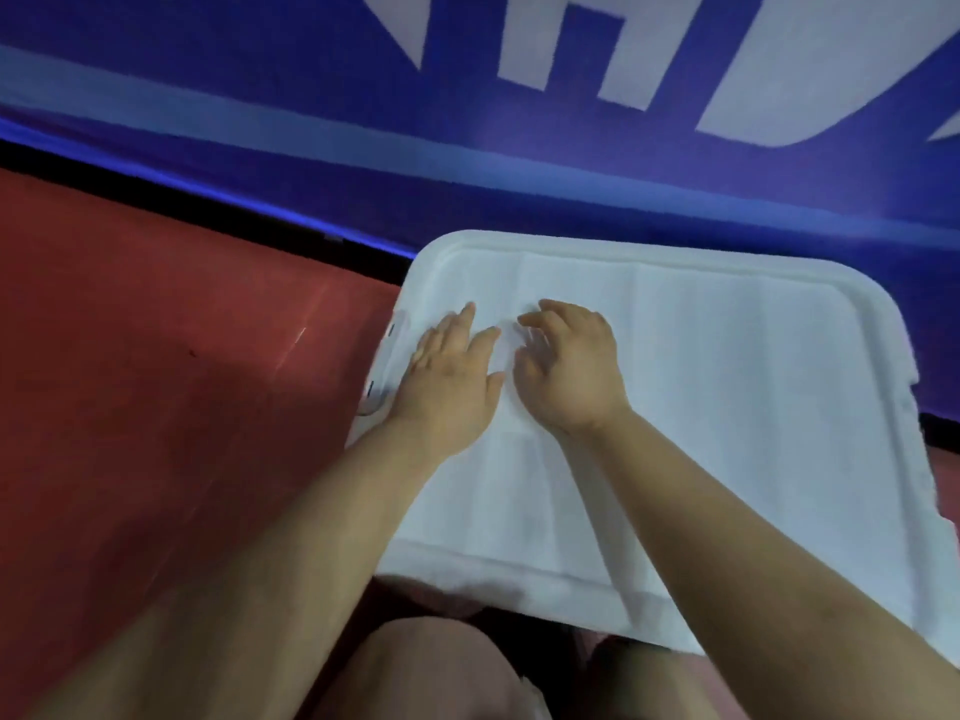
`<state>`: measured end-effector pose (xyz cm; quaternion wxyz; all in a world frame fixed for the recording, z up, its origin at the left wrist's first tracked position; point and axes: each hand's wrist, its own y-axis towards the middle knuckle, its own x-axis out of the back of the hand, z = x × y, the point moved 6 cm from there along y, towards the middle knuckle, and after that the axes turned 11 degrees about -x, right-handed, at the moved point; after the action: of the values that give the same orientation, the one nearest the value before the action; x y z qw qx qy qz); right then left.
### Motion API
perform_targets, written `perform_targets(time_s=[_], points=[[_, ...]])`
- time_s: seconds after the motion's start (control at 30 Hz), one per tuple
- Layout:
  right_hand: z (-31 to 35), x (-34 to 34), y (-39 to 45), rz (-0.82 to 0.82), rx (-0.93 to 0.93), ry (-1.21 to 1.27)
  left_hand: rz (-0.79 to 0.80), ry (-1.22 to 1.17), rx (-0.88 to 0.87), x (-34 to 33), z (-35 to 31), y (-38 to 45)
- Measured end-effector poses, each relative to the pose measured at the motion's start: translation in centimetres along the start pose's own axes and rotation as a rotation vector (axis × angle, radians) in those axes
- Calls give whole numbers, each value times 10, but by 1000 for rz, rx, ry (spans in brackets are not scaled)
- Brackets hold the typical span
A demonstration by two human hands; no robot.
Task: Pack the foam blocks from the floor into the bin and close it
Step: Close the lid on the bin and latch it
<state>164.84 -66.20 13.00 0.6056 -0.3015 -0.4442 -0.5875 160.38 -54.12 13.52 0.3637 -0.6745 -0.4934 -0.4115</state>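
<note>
A white lid (pixel 727 387) covers the bin and fills the middle and right of the head view. My left hand (pixel 452 376) lies flat on the lid near its left edge, fingers spread. My right hand (pixel 566 366) rests beside it on the lid, fingers slightly curled and apart, holding nothing. A white latch (pixel 382 366) sticks out at the bin's left side, just left of my left hand. No foam blocks show; the bin's inside is hidden by the lid.
Red floor (pixel 156 407) stretches to the left of the bin. A blue wall or banner with large white letters (pixel 519 122) stands right behind the bin. My knees (pixel 441 667) are at the bottom edge, close to the bin's near side.
</note>
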Motion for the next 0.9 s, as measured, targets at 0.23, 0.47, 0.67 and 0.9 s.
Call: perform_targets(time_s=[0.23, 0.47, 0.67, 0.9], points=[[-175, 154, -84, -303, -685, -190, 143, -7, -473, -28, -179, 50], [-268, 166, -154, -154, -1254, 492, 219, 41, -674, -75, -297, 86], [-294, 120, -177, -87, -1424, 683, 352, 59, -604, -127, -317, 126], [-310, 100, -174, 21, -1422, 938, 400, 150, -589, -177, -306, 137]])
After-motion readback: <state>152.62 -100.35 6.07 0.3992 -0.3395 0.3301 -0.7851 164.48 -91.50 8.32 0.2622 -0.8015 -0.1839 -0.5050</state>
